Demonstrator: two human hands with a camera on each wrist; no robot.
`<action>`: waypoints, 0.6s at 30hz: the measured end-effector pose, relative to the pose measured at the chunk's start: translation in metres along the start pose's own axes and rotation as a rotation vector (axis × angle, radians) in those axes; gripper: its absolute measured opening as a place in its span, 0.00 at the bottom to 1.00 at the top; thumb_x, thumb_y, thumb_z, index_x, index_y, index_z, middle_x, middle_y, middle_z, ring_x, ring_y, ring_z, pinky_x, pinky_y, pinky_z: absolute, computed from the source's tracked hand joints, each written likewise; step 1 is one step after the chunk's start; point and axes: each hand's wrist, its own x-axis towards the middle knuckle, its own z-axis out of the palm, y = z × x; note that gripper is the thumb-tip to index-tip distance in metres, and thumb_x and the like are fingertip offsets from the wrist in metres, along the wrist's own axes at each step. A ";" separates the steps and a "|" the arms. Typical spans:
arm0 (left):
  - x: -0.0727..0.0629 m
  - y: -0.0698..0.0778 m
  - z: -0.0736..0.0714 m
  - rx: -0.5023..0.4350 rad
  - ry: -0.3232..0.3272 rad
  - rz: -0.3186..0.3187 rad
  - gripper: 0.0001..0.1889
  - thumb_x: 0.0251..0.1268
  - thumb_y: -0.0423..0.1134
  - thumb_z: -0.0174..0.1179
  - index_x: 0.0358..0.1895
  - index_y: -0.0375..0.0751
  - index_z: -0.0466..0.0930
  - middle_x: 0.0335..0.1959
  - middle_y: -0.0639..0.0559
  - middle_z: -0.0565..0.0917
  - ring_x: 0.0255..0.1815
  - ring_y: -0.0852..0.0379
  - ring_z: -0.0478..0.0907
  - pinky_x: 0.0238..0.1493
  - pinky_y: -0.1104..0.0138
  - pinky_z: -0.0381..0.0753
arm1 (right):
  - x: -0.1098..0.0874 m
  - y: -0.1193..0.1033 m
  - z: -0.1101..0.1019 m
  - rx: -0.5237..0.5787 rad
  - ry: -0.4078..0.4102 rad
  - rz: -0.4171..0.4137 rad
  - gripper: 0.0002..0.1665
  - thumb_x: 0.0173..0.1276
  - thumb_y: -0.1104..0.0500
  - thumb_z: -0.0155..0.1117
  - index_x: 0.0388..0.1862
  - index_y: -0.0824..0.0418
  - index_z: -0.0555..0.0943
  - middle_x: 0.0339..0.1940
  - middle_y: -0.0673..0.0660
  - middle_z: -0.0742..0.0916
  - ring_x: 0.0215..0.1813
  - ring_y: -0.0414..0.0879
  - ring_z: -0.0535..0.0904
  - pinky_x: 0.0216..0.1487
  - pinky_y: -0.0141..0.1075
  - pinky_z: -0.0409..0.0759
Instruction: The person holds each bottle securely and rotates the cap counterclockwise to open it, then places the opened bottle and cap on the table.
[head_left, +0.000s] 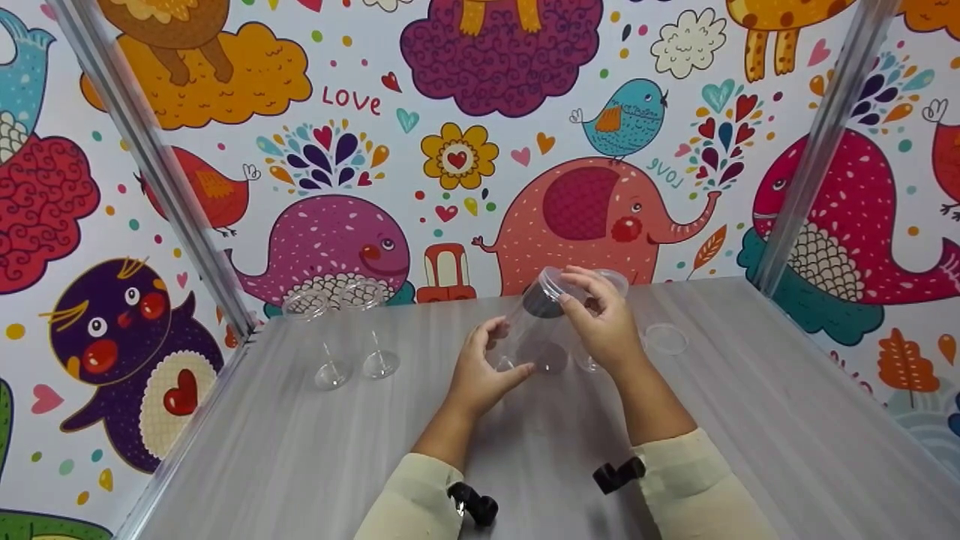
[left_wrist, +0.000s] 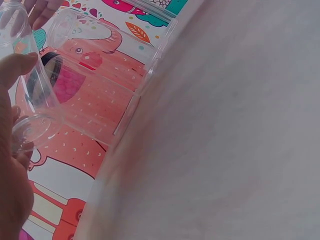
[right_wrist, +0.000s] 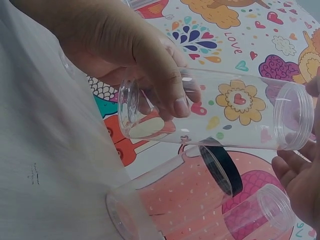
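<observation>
A clear plastic jar (right_wrist: 200,110) is held up at a tilt between my two hands, with the pattern behind showing through it. My left hand (head_left: 480,375) grips it near its base, thumb on the near side. At the ridged mouth, my right hand (head_left: 604,322) holds the jar with thumb and fingers on either side of the rim. Just behind stands a larger clear jar (right_wrist: 170,190) with a black lid (right_wrist: 222,170). Another clear container (right_wrist: 255,215) is beside it, partly hidden by my right hand in the head view.
Two clear stemmed cups (head_left: 330,375) stand on the left of the grey table (head_left: 300,465). A clear round outline (head_left: 666,339) shows on the tabletop right of my right hand. A patterned wall (head_left: 457,217) closes off the back, with metal posts (head_left: 825,150) at the sides.
</observation>
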 end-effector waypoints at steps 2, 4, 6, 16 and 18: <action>0.000 0.000 0.000 -0.004 -0.001 -0.005 0.47 0.51 0.59 0.82 0.75 0.58 0.69 0.68 0.56 0.80 0.71 0.53 0.76 0.76 0.45 0.78 | 0.000 0.000 0.001 -0.013 0.007 -0.001 0.21 0.76 0.50 0.69 0.65 0.49 0.86 0.74 0.50 0.82 0.72 0.46 0.77 0.60 0.34 0.83; 0.000 0.000 0.000 -0.005 0.000 -0.007 0.47 0.50 0.58 0.82 0.75 0.58 0.69 0.68 0.56 0.80 0.70 0.54 0.76 0.76 0.45 0.78 | 0.001 -0.001 0.001 -0.030 0.017 0.008 0.23 0.75 0.47 0.71 0.66 0.48 0.85 0.74 0.50 0.82 0.70 0.46 0.78 0.58 0.34 0.83; -0.001 0.001 0.000 -0.009 -0.002 -0.009 0.47 0.50 0.58 0.82 0.75 0.58 0.70 0.68 0.55 0.80 0.70 0.54 0.76 0.76 0.45 0.78 | 0.001 -0.001 0.001 -0.042 0.033 0.023 0.25 0.73 0.44 0.73 0.66 0.47 0.85 0.73 0.50 0.82 0.67 0.46 0.79 0.58 0.38 0.84; -0.001 0.000 0.000 0.008 -0.001 0.014 0.46 0.52 0.54 0.82 0.75 0.55 0.70 0.68 0.55 0.80 0.70 0.53 0.76 0.75 0.47 0.79 | 0.002 0.000 0.002 -0.075 0.105 0.006 0.23 0.69 0.46 0.78 0.59 0.53 0.89 0.60 0.53 0.84 0.53 0.45 0.78 0.46 0.26 0.82; -0.001 0.000 0.000 0.007 0.002 0.016 0.46 0.52 0.54 0.82 0.75 0.54 0.70 0.68 0.54 0.80 0.71 0.52 0.76 0.75 0.46 0.79 | 0.002 0.000 0.002 -0.074 0.095 0.001 0.22 0.70 0.46 0.77 0.59 0.52 0.89 0.61 0.52 0.85 0.55 0.45 0.79 0.47 0.26 0.82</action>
